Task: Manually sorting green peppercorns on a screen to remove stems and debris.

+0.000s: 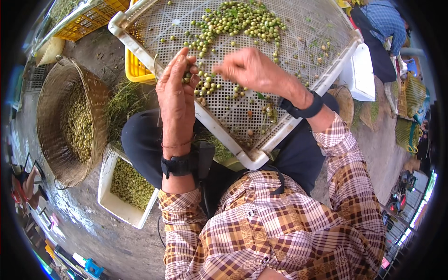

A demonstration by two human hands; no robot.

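Note:
A white perforated plastic tray (220,132) rests in front of me, its near corner at my waist. A heap of small round green fruits (241,21) covers its far part, with smaller clusters and bits of leaf nearer. My left hand (175,91), over the tray's left edge, is cupped around several green fruits (187,75). A thin stem stands up beside that hand. My right hand (250,68) hovers above the tray's middle, fingers drawn together and blurred by motion. Whether anything is between its fingertips is not visible.
At left stand a woven basket (47,115) of pale fruits and a white foam box (105,185) of greener ones. Cut stems (122,101) lie beside the basket. A yellow crate (134,68) sits under the tray. Another person (381,21) bends over at upper right, near a white box (360,73).

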